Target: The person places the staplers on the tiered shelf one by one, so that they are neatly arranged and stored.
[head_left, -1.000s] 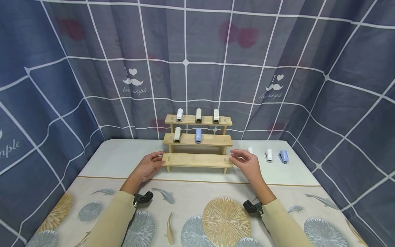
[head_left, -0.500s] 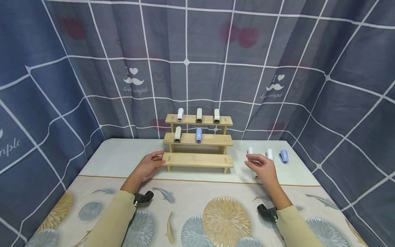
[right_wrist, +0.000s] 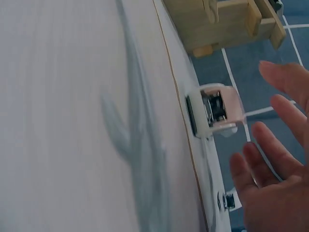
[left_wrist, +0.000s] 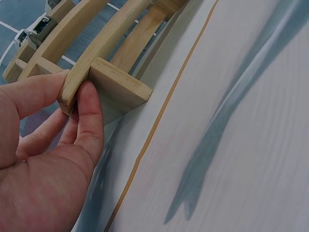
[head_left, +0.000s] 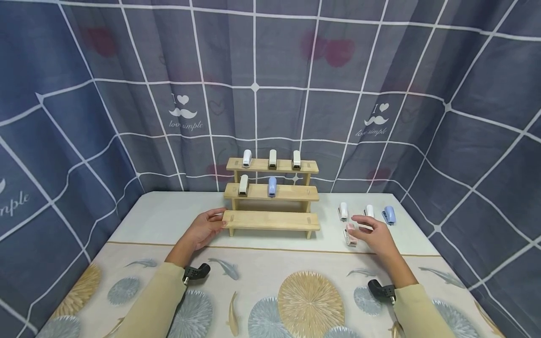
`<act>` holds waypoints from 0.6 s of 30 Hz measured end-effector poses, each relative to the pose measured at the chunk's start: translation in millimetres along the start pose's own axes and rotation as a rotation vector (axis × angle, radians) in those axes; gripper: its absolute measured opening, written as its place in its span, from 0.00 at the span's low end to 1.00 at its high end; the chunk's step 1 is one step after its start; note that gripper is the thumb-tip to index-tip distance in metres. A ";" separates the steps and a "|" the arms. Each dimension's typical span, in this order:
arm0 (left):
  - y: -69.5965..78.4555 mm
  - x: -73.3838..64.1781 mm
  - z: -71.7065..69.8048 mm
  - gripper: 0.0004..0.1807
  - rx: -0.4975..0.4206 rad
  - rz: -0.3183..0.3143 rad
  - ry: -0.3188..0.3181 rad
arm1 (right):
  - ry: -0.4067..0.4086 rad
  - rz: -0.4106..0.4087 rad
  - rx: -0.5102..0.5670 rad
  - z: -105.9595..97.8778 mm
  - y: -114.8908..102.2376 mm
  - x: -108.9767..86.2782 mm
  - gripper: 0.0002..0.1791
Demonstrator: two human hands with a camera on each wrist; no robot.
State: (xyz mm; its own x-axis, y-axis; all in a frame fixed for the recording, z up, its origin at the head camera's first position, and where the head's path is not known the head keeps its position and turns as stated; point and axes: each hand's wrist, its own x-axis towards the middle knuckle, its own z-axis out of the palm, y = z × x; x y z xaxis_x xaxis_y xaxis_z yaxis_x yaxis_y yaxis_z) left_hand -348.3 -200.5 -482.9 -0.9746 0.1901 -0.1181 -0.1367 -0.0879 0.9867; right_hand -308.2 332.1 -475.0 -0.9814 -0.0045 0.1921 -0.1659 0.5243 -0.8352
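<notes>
In the head view, my left hand (head_left: 204, 230) pinches the left end of the lowest board of a three-tier wooden display stand (head_left: 270, 219). Its thumb and fingers close round the board (left_wrist: 77, 79) in the left wrist view. My right hand (head_left: 377, 237) hovers just right of a pink mini stapler (head_left: 350, 234), fingers spread and holding nothing. The right wrist view shows the pink stapler (right_wrist: 231, 106) apart from the fingertips (right_wrist: 267, 67). On the top tier sit a white stapler (head_left: 247, 158) and two cream ones. The middle tier bears a cream stapler (head_left: 243, 185) and a blue one (head_left: 272, 187).
Behind the right hand stand two white staplers (head_left: 343, 211) and a blue-purple stapler (head_left: 389, 215) on the white tabletop (head_left: 169, 206). A patterned cloth (head_left: 253, 281) covers the front part. A blue checked curtain (head_left: 279, 112) encloses the back and sides.
My right hand has let go of the stand's right end and moved right, to beside the pink stapler. The left hand keeps its hold on the stand.
</notes>
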 end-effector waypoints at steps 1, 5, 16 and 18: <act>-0.1 -0.5 -0.3 0.35 0.003 0.001 -0.002 | -0.028 0.007 0.006 -1.8 1.3 0.6 0.33; 0.4 -1.6 -0.4 0.36 0.011 0.001 0.003 | -0.102 0.027 -0.002 -7.5 6.8 4.2 0.35; 0.9 -2.7 0.4 0.36 0.004 -0.012 0.014 | -0.181 0.052 -0.017 -10.3 16.5 11.2 0.39; 0.5 -2.8 -0.2 0.36 0.004 -0.012 0.016 | -0.184 0.054 -0.027 -9.0 17.2 12.7 0.39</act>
State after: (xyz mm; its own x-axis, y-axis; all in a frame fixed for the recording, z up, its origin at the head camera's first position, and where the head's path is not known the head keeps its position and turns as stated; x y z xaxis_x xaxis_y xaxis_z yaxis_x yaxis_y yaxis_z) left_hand -345.7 -201.2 -482.1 -0.9756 0.1754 -0.1319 -0.1480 -0.0821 0.9856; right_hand -322.6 348.7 -482.3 -0.9903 -0.1304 0.0477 -0.1123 0.5503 -0.8274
